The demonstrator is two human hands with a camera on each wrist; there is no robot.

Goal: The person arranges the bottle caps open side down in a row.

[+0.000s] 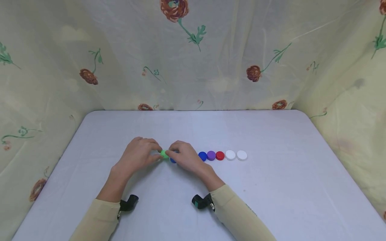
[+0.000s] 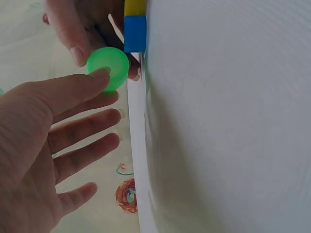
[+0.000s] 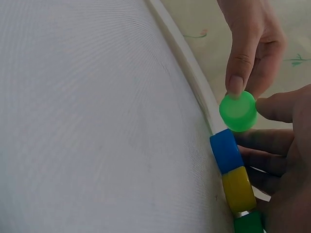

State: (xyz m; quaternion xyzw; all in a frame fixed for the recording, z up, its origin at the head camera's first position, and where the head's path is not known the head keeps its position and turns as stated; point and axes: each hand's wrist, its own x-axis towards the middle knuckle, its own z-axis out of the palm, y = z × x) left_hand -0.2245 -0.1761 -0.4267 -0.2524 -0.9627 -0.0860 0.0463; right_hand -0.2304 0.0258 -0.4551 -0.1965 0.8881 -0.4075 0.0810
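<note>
A bright green bottle cap (image 1: 164, 154) is raised slightly at the left end of a row of caps. My left hand (image 1: 139, 154) pinches it, thumb across its face in the left wrist view, the other fingers spread. My right hand (image 1: 187, 156) also holds the green cap (image 3: 238, 111), its thumb at the cap's edge and a finger on the far side. Under the right hand lie a blue cap (image 3: 226, 151), a yellow cap (image 3: 239, 189) and a darker green cap (image 3: 249, 223), partly hidden in the head view.
Rightward the row continues with a blue cap (image 1: 202, 156), a purple cap (image 1: 211, 155), a red cap (image 1: 220, 155) and two white caps (image 1: 230, 155). They lie on a white-covered table (image 1: 286, 187). Flower-patterned cloth (image 1: 217, 60) hangs behind and at both sides.
</note>
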